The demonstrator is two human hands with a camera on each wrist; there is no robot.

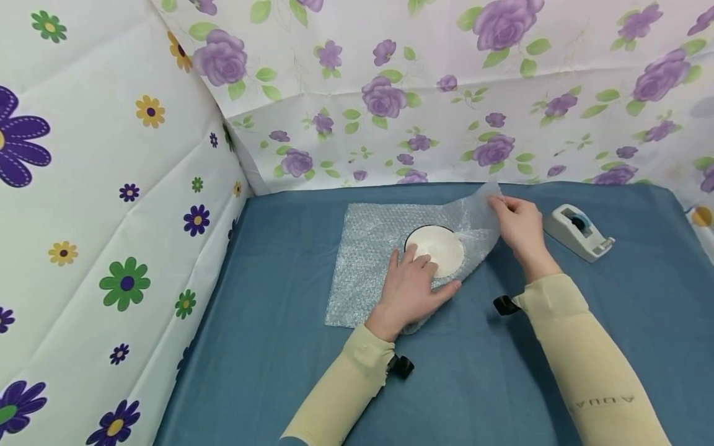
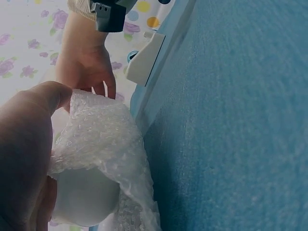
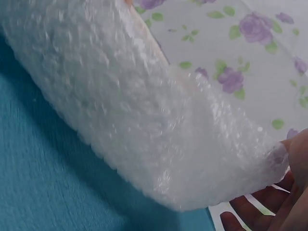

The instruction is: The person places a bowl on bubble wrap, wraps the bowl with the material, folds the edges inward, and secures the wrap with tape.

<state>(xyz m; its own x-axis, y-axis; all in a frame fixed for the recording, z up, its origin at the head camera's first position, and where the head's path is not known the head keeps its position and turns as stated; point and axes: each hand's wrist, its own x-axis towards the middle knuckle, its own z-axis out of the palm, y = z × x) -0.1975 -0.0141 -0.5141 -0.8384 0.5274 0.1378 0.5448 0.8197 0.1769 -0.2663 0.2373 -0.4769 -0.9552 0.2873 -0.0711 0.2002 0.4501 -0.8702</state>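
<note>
A round white bowl [image 1: 446,248] with a thin dark rim sits on a sheet of bubble wrap [image 1: 362,266]. My left hand [image 1: 409,288] rests over the bowl's near left side, fingers spread and reaching inside the rim, thumb out to the right. From the left wrist, the bowl's smooth pale side [image 2: 86,197] shows below a raised fold of wrap [image 2: 103,130]. My right hand [image 1: 519,226] pinches the far right corner of the sheet between thumb and finger and holds it up off the table. The right wrist view shows the lifted wrap [image 3: 120,110] stretched toward those fingertips.
A white tape dispenser [image 1: 580,232] stands just right of my right hand. Blue cloth [image 1: 268,371] covers the table. Flower-patterned sheets hang behind [image 1: 334,124] and at the left side [image 1: 83,217].
</note>
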